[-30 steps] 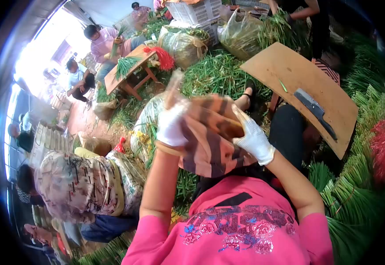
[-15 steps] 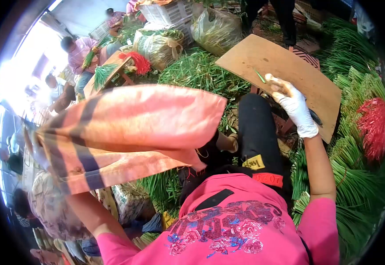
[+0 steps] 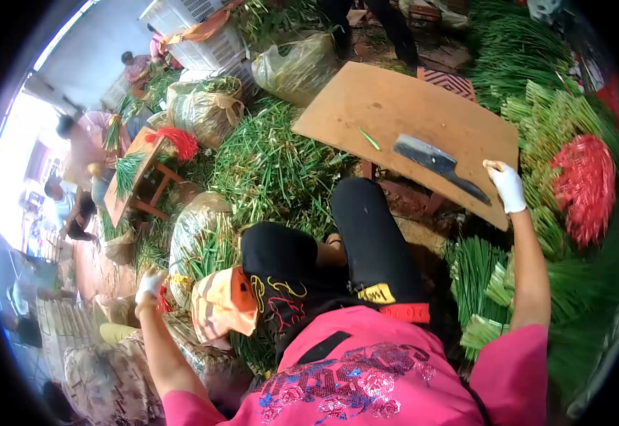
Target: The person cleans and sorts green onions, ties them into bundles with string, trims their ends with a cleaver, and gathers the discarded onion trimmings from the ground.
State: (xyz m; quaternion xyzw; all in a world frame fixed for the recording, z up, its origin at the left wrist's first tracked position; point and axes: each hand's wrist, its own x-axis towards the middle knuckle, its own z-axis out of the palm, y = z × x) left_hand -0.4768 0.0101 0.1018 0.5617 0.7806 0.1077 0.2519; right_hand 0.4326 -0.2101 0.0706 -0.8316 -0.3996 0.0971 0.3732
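Observation:
My left hand (image 3: 150,290), in a white glove, is at the left with its fingers curled. What they hold, if anything, is hidden; a bit of red shows beside it. To its right, apart from it, an orange cloth (image 3: 224,304) with dark stripes lies bunched by my left knee. My right hand (image 3: 507,187), also gloved, is at the right edge of a wooden board (image 3: 338,99), fingertips drawn together over its surface. Whether they grip anything cannot be seen. A dark-bladed cleaver (image 3: 426,153) rests on the board, left of that hand. Near its blade lies a short green stalk (image 3: 370,139).
Bundled green stalks (image 3: 551,128) are stacked at the right, topped by red strands (image 3: 586,188). Loose greens (image 3: 274,170) heap beyond my knees. Stuffed plastic bags (image 3: 299,67) and white crates (image 3: 206,50) stand behind. People sit by a small table (image 3: 128,181) at the left.
The orange cloth, spread out in front of me before, has dropped down by my left knee. My right hand has moved toward the board's right edge, uncovering the cleaver. The green stalk now lies on the board.

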